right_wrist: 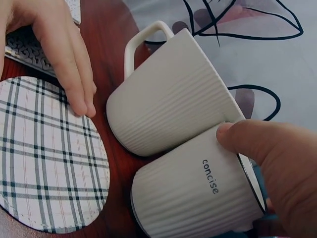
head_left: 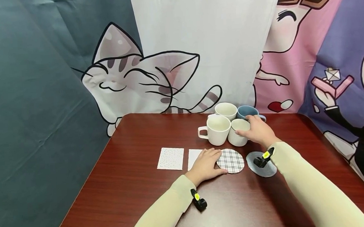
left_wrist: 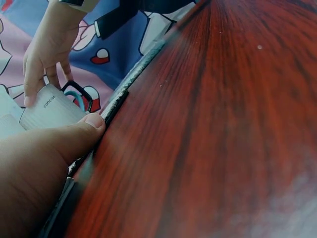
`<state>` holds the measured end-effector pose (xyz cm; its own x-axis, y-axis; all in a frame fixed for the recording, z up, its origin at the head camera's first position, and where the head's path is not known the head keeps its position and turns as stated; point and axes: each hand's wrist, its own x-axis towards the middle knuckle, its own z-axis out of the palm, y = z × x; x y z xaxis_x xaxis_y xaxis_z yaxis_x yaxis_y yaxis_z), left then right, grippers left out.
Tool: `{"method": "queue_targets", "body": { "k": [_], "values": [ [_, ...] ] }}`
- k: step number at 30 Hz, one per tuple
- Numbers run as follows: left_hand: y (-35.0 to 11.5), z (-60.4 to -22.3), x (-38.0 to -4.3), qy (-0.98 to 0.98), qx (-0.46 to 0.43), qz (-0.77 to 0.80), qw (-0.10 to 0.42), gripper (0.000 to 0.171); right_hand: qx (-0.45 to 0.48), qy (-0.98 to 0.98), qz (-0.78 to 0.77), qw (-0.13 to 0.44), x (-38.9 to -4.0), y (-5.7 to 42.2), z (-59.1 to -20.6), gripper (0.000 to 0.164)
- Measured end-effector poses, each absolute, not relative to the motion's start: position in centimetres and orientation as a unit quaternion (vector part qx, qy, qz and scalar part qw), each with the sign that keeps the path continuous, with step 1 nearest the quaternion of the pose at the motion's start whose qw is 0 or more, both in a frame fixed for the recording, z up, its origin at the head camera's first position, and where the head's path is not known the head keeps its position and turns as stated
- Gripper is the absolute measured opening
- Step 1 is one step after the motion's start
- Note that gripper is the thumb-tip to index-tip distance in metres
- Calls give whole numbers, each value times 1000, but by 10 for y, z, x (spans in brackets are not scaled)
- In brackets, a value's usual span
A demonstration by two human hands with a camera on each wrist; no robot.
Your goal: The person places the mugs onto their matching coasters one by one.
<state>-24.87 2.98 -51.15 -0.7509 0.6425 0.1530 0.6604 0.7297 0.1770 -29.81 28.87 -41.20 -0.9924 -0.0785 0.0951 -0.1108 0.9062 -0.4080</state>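
My right hand [head_left: 258, 131] grips the rim of a white ribbed mug [head_left: 239, 137] with a thin dark rim. In the right wrist view the thumb [right_wrist: 247, 139] presses the near side of that mug, which bears the word "concise". Below, my left hand [head_left: 206, 164] rests over the left edge of a round plaid coaster [head_left: 232, 162], its fingers fairly straight. The left hand also partly covers a square white coaster [head_left: 192, 157]. Touching or nearly touching the gripped mug is a cream mug [head_left: 217, 131] with its handle to the left.
Behind stand another white mug [head_left: 226, 110] and a blue mug [head_left: 247, 110]. A round grey-blue coaster [head_left: 265, 171] lies to the right, partly behind the wrist camera. A speckled square coaster [head_left: 170, 158] lies at the left of the row on the brown table [head_left: 112, 201].
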Motion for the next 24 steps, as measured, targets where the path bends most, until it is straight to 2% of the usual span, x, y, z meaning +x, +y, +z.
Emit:
{"method": "queue_targets", "body": {
  "k": [5,15,24],
  "values": [
    [30,-513,-250,-928,-352,-111,44,82,26,-982,186,22,-298,284,-409,97],
    [29,-513,-249,-928,-353,-114,43,82,80,-983,164,14,-304,288,-393,82],
    [30,-514,-250,-927,-354,-113,44,81,68,-990,118,31,-304,284,-393,85]
  ]
}}
